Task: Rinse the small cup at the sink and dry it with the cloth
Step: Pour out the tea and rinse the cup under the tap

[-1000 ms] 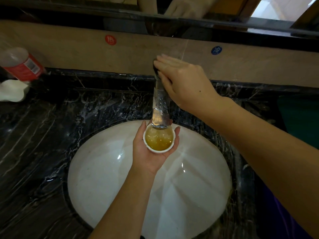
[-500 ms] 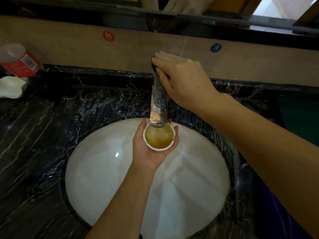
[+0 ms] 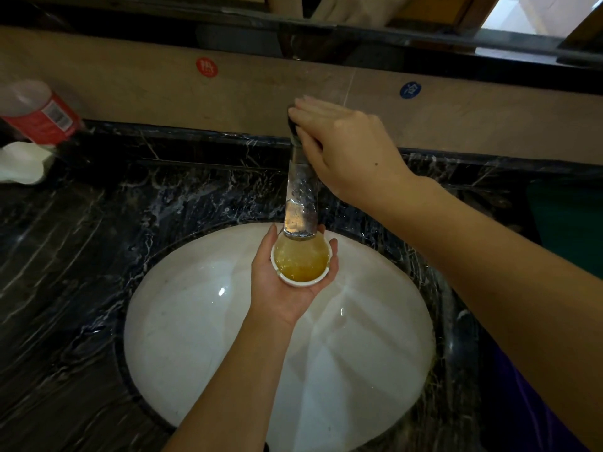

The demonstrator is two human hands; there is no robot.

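**Cup under the spout, ready for water**

Cup (image 3: 301, 263) sits upright in the cupped left hand (image 3: 287, 288), fingers curled round its wall, just below the tap (image 3: 301, 203) and over the basin (image 3: 195, 321). It holds amber liquid. The right hand (image 3: 342, 148) rests on the tap's top, fingers laid over the knob; how firmly it grips I cannot tell. Best to open the water gently and keep the cup centred and level, so the flow flushes it without splashing the counter (image 3: 81, 256).
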